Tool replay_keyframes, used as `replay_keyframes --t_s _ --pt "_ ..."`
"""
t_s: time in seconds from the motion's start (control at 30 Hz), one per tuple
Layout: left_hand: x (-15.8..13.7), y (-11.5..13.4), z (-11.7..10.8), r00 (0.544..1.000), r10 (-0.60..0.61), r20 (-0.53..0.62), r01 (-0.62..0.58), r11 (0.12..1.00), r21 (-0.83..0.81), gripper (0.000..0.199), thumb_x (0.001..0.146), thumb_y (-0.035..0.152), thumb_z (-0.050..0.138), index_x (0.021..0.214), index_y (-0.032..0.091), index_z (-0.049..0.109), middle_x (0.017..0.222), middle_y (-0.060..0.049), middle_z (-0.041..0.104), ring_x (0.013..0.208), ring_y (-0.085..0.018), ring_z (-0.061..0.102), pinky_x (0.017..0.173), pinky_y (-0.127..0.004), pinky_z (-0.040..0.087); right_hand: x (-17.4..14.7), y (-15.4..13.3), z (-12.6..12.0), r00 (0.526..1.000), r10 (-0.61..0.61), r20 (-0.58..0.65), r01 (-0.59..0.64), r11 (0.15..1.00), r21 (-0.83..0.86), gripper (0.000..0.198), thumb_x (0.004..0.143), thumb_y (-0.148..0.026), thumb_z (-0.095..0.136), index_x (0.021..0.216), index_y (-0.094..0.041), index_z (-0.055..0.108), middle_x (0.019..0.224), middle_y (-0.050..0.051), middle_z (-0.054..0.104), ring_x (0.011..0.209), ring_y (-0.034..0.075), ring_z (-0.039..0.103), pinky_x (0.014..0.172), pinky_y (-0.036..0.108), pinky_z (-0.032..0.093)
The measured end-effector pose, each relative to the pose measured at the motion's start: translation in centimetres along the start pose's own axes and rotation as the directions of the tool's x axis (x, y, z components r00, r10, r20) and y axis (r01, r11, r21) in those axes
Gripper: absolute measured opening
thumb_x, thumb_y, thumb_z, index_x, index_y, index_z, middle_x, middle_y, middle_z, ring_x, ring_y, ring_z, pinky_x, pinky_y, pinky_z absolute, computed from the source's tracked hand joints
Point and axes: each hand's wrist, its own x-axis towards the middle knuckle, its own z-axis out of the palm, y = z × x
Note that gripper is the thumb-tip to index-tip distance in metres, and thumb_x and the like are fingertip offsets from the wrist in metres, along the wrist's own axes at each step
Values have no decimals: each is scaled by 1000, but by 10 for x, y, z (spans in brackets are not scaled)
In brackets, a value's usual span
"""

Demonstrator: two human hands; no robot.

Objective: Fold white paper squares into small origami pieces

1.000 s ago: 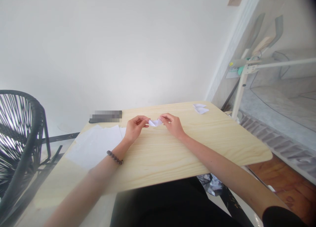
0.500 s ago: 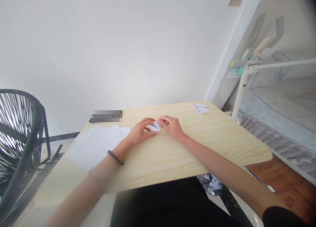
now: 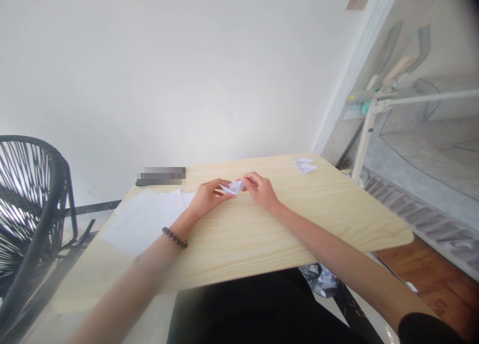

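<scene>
Between my hands is a small folded piece of white paper [image 3: 235, 188], shaped like a paper boat with pointed ends. My left hand [image 3: 210, 197] pinches its left end between thumb and fingers. At the other end, my right hand [image 3: 261, 188] grips the paper with thumb and forefinger. A dark bead bracelet [image 3: 175, 238] circles my left wrist. Two similar folded white papers [image 3: 305, 165] lie at the table's far right. Loose white sheets [image 3: 144, 219] are spread to the left, close to my left forearm.
The pale wooden table [image 3: 239, 249] stands against a white wall. A dark, pixelated object [image 3: 160, 177] lies at its far left corner. A black woven chair [image 3: 33, 204] is on the left, a white metal frame [image 3: 368, 129] on the right. Below the front edge is a bag [image 3: 320, 280].
My left fingers have closed on the left end of the folded paper, which has tilted and looks more spread. My right hand has shifted slightly to the right.
</scene>
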Motion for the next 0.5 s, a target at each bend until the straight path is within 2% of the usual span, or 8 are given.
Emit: replay_keyframes --t_s 0.23,0.37,0.5 --pt "-1 -2 1 999 36 15 -36 999 13 25 70 37 58 80 15 60 108 -8 58 79 -16 61 71 -29 53 0 0 -5 994 -85 74 99 973 -210 19 83 -27 37 94 -20 50 93 3 61 78 12 59 67 24 47" --pt "-1 -7 0 997 57 56 -59 998 34 23 72 35 56 79 14 61 107 -9 58 78 -16 61 73 -30 52 0 -2 -8 969 -140 203 210 899 -384 23 81 -17 36 97 -20 52 93 3 60 82 12 57 70 24 44" --pt "0 -13 -2 997 22 71 -23 999 25 21 71 34 57 78 14 60 106 -9 59 77 -17 62 76 -31 51 0 -2 -11 943 -125 308 273 820 -503 19 77 -20 45 94 -19 54 93 3 60 81 13 56 74 26 42"
